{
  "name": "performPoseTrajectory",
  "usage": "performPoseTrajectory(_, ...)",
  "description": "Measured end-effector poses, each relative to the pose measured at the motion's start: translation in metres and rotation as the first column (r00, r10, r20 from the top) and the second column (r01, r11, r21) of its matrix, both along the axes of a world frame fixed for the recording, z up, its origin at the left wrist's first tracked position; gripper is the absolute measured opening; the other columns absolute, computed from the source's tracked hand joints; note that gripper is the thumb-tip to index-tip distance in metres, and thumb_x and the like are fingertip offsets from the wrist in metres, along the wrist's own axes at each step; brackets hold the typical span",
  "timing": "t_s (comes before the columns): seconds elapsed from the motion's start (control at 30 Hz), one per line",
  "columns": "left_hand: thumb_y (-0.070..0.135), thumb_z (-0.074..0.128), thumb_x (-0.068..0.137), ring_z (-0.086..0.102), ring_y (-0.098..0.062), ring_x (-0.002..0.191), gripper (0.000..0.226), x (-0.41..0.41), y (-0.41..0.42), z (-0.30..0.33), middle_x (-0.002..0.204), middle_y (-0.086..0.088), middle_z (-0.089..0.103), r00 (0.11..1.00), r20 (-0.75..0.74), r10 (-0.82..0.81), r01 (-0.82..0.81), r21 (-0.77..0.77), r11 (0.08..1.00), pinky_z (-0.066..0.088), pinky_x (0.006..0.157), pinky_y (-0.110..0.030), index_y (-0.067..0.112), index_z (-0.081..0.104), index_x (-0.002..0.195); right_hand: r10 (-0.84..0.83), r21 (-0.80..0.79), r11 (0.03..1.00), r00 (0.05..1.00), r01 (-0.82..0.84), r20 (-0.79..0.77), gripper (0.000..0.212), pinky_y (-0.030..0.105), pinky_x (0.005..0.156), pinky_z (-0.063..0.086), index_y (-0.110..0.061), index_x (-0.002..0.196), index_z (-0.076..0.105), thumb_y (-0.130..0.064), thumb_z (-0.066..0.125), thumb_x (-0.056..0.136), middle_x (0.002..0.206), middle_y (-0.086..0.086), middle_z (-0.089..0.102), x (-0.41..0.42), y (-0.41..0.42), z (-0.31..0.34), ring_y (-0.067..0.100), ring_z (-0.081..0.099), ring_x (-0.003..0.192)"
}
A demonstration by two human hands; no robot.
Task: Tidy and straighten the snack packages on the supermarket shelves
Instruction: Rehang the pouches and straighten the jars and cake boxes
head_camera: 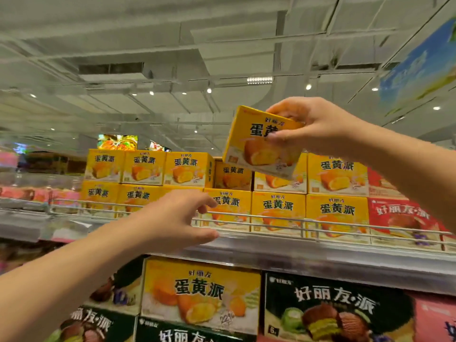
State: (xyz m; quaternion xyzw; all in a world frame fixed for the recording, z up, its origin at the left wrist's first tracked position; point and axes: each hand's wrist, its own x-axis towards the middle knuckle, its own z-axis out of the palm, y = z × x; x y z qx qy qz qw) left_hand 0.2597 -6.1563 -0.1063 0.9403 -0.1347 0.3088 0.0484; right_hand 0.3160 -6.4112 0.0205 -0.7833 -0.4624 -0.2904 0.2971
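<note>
The right hand (318, 127) pinches a yellow box (259, 144) of glossy printed card, thumb pressed across its front face and the other fingers curled over its top edge; the box is held in the air, tilted with its lower right corner dipping, just above and in front of the upper row of stacked yellow boxes (187, 169). Those boxes are the same flat-sided, sharp-cornered cartons, two rows high on the top shelf (320, 255). Directly below the thumb one carton (233, 175) sits pushed back from its neighbours, leaving a recess in the upper row. Right of the fingers, past the wrist, the yellow run ends against red boxes (404, 218) of the same shape. The left hand (172, 218) holds nothing: its fingers are spread and loosely bent, fingertips close to the lower-row cartons, though whether they touch cannot be told; the thumb lies level with the shelf's front lip. A thin wire rail (271, 220) of round metal bars runs along the shelf front between the left fingers and the cartons. The lip itself is a smooth, shiny clear strip. Below the left hand a larger yellow box (202, 292) stands beside dark green boxes (333, 304). Above the top row there is open air up to the ceiling.
</note>
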Motion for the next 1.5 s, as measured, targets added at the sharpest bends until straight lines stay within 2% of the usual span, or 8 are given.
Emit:
performPoseTrajectory(0.4,0.059,0.061,0.082,0.049,0.004,0.103,0.056,0.060,0.082,0.008,0.120,0.020,0.055,0.999,0.043,-0.027,0.025,0.041,0.999,0.045,0.087,-0.016,0.037,0.050,0.132,-0.192,-0.133,0.973,0.981,0.187,-0.026,0.052,0.039,0.090,0.055,-0.022,0.129,0.059,-0.038,0.074,0.082,0.121,-0.002,0.067,0.074,0.102,0.018,0.016,0.067,0.100)
performPoseTrajectory(0.53,0.058,0.061,0.081,0.049,0.008,0.097,0.048,0.073,0.100,0.013,0.111,0.024,0.054,0.988,0.057,-0.142,0.140,0.034,0.990,0.040,0.078,-0.007,0.039,0.053,0.125,-0.309,-0.194,0.936,0.950,0.294,-0.049,0.042,0.026,0.072,0.057,-0.027,0.121,0.062,-0.037,0.074,0.083,0.109,-0.009,0.070,0.082,0.108,0.015,0.008,0.071,0.084)
performPoseTrajectory(0.63,0.063,0.056,0.077,0.055,0.004,0.095,0.046,0.072,0.110,0.022,0.103,0.023,0.058,0.975,0.050,-0.217,0.215,0.046,0.976,0.047,0.077,-0.015,0.039,0.059,0.116,-0.364,-0.203,0.917,0.927,0.342,-0.084,0.035,0.028,0.070,0.059,-0.029,0.116,0.065,-0.035,0.075,0.083,0.099,-0.014,0.072,0.083,0.109,0.014,0.004,0.072,0.078)
performPoseTrajectory(0.73,0.057,0.052,0.077,0.059,-0.006,0.091,0.045,0.071,0.116,0.047,0.096,0.015,0.062,0.921,0.229,-0.316,0.305,0.080,0.949,0.049,0.073,-0.025,0.031,0.066,0.111,-0.401,-0.213,0.903,0.911,0.374,-0.100,0.039,0.029,0.070,0.059,-0.029,0.119,0.064,-0.034,0.076,0.082,0.100,-0.017,0.071,0.078,0.109,0.014,0.005,0.072,0.079)
performPoseTrajectory(0.83,0.051,0.058,0.084,0.055,-0.022,0.111,0.054,0.089,0.112,0.089,0.120,0.001,0.059,0.899,0.386,-0.205,0.109,0.257,0.960,0.049,0.088,-0.040,0.024,0.056,0.130,-0.413,-0.213,0.899,0.902,0.382,-0.125,0.041,0.031,0.073,0.059,-0.027,0.121,0.063,-0.033,0.075,0.082,0.108,-0.014,0.070,0.073,0.106,0.012,0.009,0.073,0.085)
performPoseTrajectory(1.0,0.056,0.064,0.084,0.057,-0.026,0.113,0.068,0.129,0.092,0.123,0.130,-0.005,0.059,0.992,0.075,0.104,-0.125,0.386,0.914,0.052,0.093,-0.041,0.020,0.047,0.139,-0.449,-0.231,0.881,0.885,0.413,-0.128,0.040,0.045,0.085,0.058,-0.027,0.122,0.062,-0.030,0.074,0.084,0.115,-0.009,0.069,0.069,0.106,0.011,0.017,0.070,0.096)
performPoseTrajectory(1.3,0.048,0.074,0.079,0.057,-0.012,0.069,0.056,0.144,0.109,0.122,0.083,0.007,0.054,0.996,0.057,0.071,-0.083,0.240,0.967,0.055,0.059,-0.034,0.029,0.039,0.118,-0.360,-0.212,0.922,0.917,0.323,-0.169,0.036,0.040,0.079,0.060,-0.028,0.118,0.064,-0.027,0.074,0.083,0.100,-0.012,0.075,0.067,0.097,0.016,0.014,0.073,0.089)
performPoseTrajectory(1.5,0.051,0.073,0.079,0.058,-0.020,0.099,0.077,0.149,0.112,0.124,0.130,0.000,0.057,0.998,0.059,0.033,-0.049,0.295,0.954,0.049,0.077,-0.032,0.031,0.033,0.142,-0.311,-0.217,0.937,0.936,0.273,-0.166,0.046,0.031,0.066,0.061,-0.029,0.115,0.064,-0.037,0.074,0.071,0.096,-0.013,0.075,0.069,0.092,0.023,0.015,0.074,0.083)
